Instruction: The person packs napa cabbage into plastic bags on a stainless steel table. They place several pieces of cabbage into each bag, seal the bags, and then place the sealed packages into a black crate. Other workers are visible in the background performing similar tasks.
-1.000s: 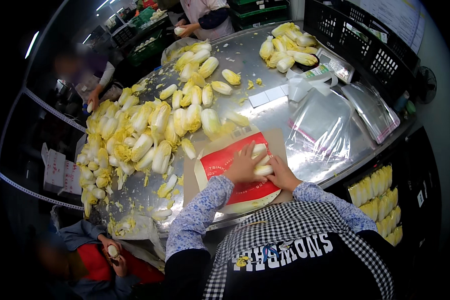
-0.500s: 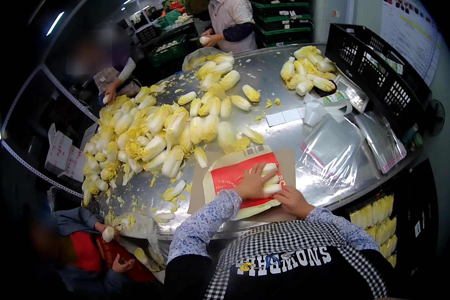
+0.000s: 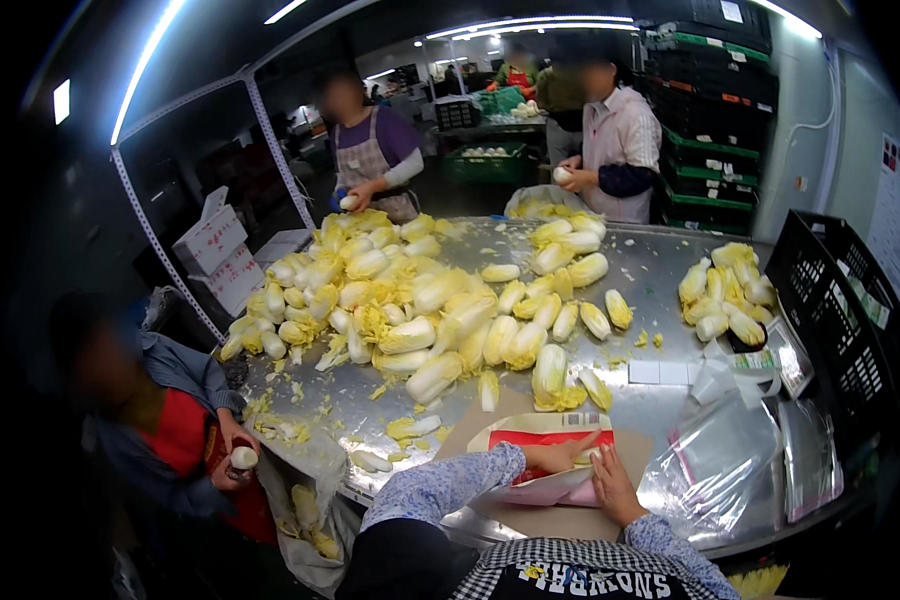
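1. Dim room, strip-lit; metal worktop (image 3: 660,290). On its near edge my left grip (image 3: 558,458) points rightward, fingers nearly straight, partly hidden by a fold of the printed wrapper (image 3: 550,491); whether it has hold of anything, I cannot tell.
2. My right grip (image 3: 618,488) lies along the wrapper's right edge, fingers extended; whether paper is pinched beneath, I cannot tell.
3. Pale cabbage (image 3: 586,457) shows as a sliver between both grips, inside the wrapper.
4. Change noted: half a second ago cabbages lay exposed on the wrapper's red face. Now its pale near side stands over them; I judge the fold only partway, since some red remains visible.
5. Brown board (image 3: 460,436) lies beneath the wrapper. Transparent bags (image 3: 715,465) lie to the right, small white labels (image 3: 674,373) beyond; no writing legible on the labels.
6. Loose cabbage pile (image 3: 405,335) spreads ahead and left.
7. Markings: dark printed blocks on the wrapper's far edge; bold white lettering on my dark top (image 3: 605,583), not transcribed; red print on white cartons (image 3: 232,275); wall sheet (image 3: 892,220) too small to read.
8. Co-workers stand at left (image 3: 185,430) and across the worktop (image 3: 625,150).
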`<state>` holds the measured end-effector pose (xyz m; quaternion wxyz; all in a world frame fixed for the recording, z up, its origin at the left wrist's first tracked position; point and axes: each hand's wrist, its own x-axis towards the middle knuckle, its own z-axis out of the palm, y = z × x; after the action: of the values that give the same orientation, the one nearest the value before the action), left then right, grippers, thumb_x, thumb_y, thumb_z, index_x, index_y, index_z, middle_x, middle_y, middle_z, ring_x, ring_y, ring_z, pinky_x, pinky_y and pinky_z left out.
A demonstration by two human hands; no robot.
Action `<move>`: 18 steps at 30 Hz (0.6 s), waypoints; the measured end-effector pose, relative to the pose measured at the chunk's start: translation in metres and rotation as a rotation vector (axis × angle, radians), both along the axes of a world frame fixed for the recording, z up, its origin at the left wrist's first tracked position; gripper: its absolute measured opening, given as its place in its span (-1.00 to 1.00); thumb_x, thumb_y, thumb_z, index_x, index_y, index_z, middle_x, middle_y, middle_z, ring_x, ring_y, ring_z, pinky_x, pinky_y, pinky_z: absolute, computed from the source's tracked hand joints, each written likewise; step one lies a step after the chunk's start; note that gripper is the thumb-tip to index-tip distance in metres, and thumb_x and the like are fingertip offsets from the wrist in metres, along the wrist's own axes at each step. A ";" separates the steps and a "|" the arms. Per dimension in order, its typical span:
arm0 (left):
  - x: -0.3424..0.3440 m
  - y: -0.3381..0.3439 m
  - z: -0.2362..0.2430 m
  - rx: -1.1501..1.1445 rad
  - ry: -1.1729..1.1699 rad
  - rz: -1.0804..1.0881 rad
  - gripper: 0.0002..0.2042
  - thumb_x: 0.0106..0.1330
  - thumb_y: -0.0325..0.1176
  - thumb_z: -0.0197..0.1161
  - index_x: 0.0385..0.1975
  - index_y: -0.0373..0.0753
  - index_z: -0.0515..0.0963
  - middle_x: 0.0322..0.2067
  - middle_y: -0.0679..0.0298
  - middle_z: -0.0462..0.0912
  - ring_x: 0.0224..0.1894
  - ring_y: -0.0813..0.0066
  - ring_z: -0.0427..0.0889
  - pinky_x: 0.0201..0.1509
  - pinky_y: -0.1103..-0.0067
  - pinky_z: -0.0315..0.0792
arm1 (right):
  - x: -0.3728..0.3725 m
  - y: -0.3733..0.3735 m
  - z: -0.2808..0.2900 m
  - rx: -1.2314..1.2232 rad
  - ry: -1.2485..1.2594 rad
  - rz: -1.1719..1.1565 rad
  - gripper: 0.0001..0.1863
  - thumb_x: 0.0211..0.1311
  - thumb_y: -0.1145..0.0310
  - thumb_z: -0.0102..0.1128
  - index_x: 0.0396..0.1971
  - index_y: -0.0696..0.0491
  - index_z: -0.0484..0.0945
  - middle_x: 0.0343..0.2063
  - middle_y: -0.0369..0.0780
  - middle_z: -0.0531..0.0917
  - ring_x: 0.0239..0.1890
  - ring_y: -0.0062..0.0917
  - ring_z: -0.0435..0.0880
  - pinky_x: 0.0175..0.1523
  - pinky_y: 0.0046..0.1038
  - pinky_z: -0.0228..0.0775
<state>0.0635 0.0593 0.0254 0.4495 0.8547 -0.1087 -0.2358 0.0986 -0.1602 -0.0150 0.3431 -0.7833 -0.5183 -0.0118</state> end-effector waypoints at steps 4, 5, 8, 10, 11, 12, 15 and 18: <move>0.020 0.011 -0.014 0.204 -0.378 -0.183 -0.15 0.17 -0.28 0.18 0.42 -0.23 -0.17 0.31 -0.14 0.16 0.30 -0.06 0.24 0.34 0.27 0.13 | 0.005 -0.001 -0.005 -0.011 -0.023 0.028 -0.51 0.19 0.46 0.08 0.16 0.17 0.36 0.22 0.12 0.28 0.29 0.02 0.22 0.35 -0.13 0.10; 0.031 0.013 -0.010 0.251 -0.413 -0.043 -0.22 0.17 -0.33 0.15 0.39 -0.23 -0.08 0.26 -0.12 0.23 0.24 -0.05 0.30 0.28 0.26 0.18 | 0.006 0.000 -0.005 -0.015 -0.016 0.027 -0.51 0.19 0.46 0.08 0.16 0.17 0.36 0.22 0.11 0.28 0.29 0.02 0.22 0.35 -0.12 0.10; 0.042 -0.001 0.020 0.481 -0.858 0.360 -0.52 0.17 -0.35 0.20 0.14 -0.23 0.37 -0.06 0.03 0.51 0.01 0.10 0.47 -0.02 0.25 0.30 | 0.004 -0.003 -0.004 -0.022 0.003 -0.004 -0.51 0.19 0.46 0.09 0.16 0.16 0.37 0.21 0.07 0.31 0.29 0.00 0.23 0.34 -0.10 0.11; 0.035 0.003 0.007 0.699 -0.595 0.248 -0.67 0.18 -0.35 0.19 -0.05 -0.25 0.49 -0.19 0.02 0.57 -0.08 0.13 0.54 -0.07 0.23 0.33 | 0.007 -0.003 -0.002 -0.011 -0.037 0.004 -0.51 0.18 0.45 0.10 0.15 0.16 0.37 0.21 0.05 0.32 0.30 -0.01 0.23 0.32 -0.08 0.12; 0.033 0.006 -0.001 0.799 -0.459 0.189 -0.74 0.18 -0.34 0.19 -0.14 -0.25 0.55 -0.25 0.02 0.60 -0.12 0.14 0.57 -0.09 0.22 0.34 | 0.006 -0.003 -0.002 -0.009 -0.044 0.015 -0.51 0.17 0.45 0.10 0.15 0.16 0.38 0.20 0.05 0.34 0.29 -0.02 0.24 0.31 -0.08 0.13; 0.038 0.006 -0.010 0.750 -0.438 0.209 -0.81 0.17 -0.27 0.18 -0.38 -0.25 0.60 -0.40 0.04 0.63 -0.33 0.19 0.65 -0.29 0.25 0.44 | 0.007 -0.002 -0.003 -0.006 -0.055 0.025 -0.51 0.17 0.45 0.11 0.14 0.16 0.38 0.18 0.05 0.35 0.28 -0.02 0.26 0.30 -0.07 0.14; 0.033 -0.017 -0.026 0.539 -0.718 0.325 -0.80 0.17 -0.26 0.15 -0.40 -0.25 0.58 -0.50 0.08 0.63 -0.44 0.16 0.65 -0.39 0.24 0.45 | 0.000 0.002 -0.001 0.024 -0.066 -0.030 -0.53 0.14 0.47 0.13 0.10 0.16 0.41 0.14 0.04 0.39 0.25 -0.02 0.30 0.27 -0.07 0.17; 0.000 -0.049 -0.023 0.479 -0.773 0.274 -0.85 0.17 -0.36 0.13 -0.36 -0.29 0.53 -0.40 0.03 0.56 -0.37 0.04 0.61 -0.33 0.23 0.47 | -0.001 -0.007 -0.013 0.019 -0.088 -0.068 -0.59 0.11 0.49 0.16 0.02 0.16 0.47 0.11 0.02 0.42 0.19 -0.04 0.35 0.26 -0.09 0.18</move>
<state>0.0636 0.0099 0.0021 0.1935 0.9659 -0.0970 0.1423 0.0977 -0.1671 -0.0277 0.3267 -0.7961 -0.5056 -0.0627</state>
